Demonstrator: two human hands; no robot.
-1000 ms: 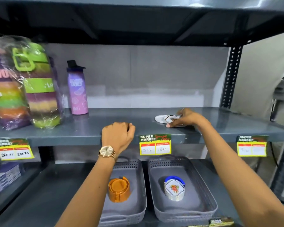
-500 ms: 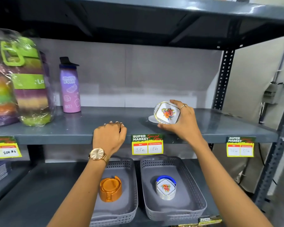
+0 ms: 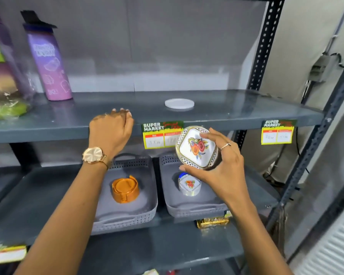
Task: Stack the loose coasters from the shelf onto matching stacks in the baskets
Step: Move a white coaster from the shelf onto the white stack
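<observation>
Nearest the camera, two bare forearms reach up into a grey metal shelving unit. The right hand (image 3: 221,165) grasps a floral coaster (image 3: 197,147), white with a gold lattice rim and a red-and-orange fruit print, pinched at its edges between thumb and fingers and tilted so its face shows. It is held in the air in front of the upper shelf's edge, above the right basket (image 3: 195,209). A ring sits on one finger of that hand.

The left hand (image 3: 110,133), with a rose-gold wristwatch (image 3: 93,154) on the wrist, is curled over the front lip of the upper shelf (image 3: 48,124), fingers hooked on top of it and holding nothing else.

On the lower shelf stand two grey perforated baskets side by side, just apart. The left basket (image 3: 127,221) holds an orange coaster stack (image 3: 125,188) in its matching holder. The right basket holds a floral coaster stack (image 3: 189,184) with the same fruit print on top and a blue holder edge behind it. A gold-wrapped item (image 3: 213,222) lies just in front of the right basket.

Yellow price tags (image 3: 161,134) hang from the upper shelf's front edge. Farther back on that shelf lies a plain white round coaster (image 3: 179,103), flat and alone. To the far left stand a purple water bottle (image 3: 48,60) and a plastic-wrapped multicoloured bottle (image 3: 2,80), near the grey back wall.
</observation>
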